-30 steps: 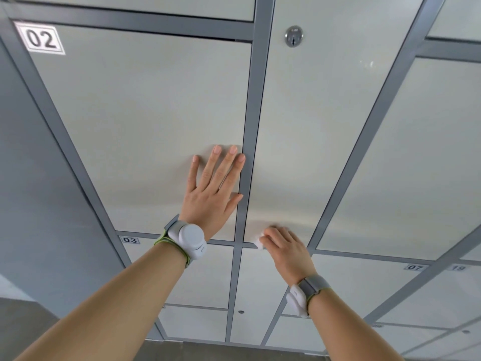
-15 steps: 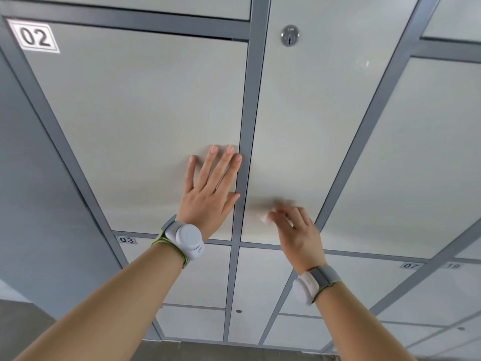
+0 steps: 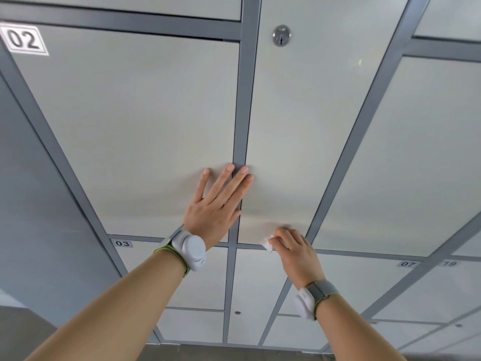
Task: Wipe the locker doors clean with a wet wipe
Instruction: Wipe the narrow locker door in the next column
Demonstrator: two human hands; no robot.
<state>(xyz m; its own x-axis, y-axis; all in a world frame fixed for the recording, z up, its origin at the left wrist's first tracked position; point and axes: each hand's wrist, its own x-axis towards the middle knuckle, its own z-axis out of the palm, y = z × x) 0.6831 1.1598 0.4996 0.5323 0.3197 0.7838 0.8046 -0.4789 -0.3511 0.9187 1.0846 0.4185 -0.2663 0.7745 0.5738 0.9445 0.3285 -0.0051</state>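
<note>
Head view: left hand flat, bracing; right hand pinching wet wipe at door bottom edge. Small wad, could slip out.

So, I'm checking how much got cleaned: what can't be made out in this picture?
Head view:
- wet wipe: mostly hidden by fingers of the right hand; one white corner shows.
- middle door: top cut off by the picture's edge; wet or dirty patches too faint to tell.
</note>
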